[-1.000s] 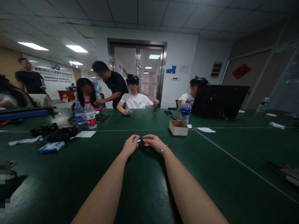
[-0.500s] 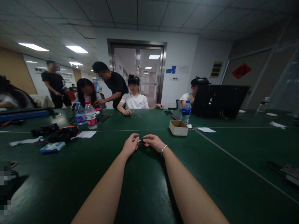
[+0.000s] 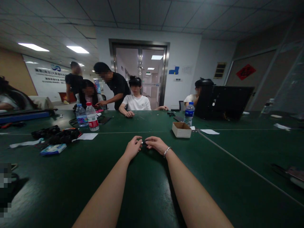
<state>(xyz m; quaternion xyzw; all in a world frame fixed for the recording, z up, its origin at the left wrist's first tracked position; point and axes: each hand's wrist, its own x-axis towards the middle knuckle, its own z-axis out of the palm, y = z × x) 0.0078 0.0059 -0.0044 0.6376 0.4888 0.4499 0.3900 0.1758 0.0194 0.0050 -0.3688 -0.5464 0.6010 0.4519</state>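
Close together above the green table, my two hands meet in the middle of the head view. My left hand is closed in a pinch, with a small shiny pale tip showing at its fingertips. Opposite it, my right hand, with a silver bracelet at the wrist, pinches a small dark piece. Both pieces are too small to name, and I cannot tell whether they are joined. An open cardboard box stands beyond my right hand.
Two water bottles stand at the left back, near black gear and a blue-white packet. Behind the box are another bottle and a black monitor. Several people are around the table's far side.
My hands keep nearly the same place and pinch. In the left background, a standing person in dark clothes has moved to the right.
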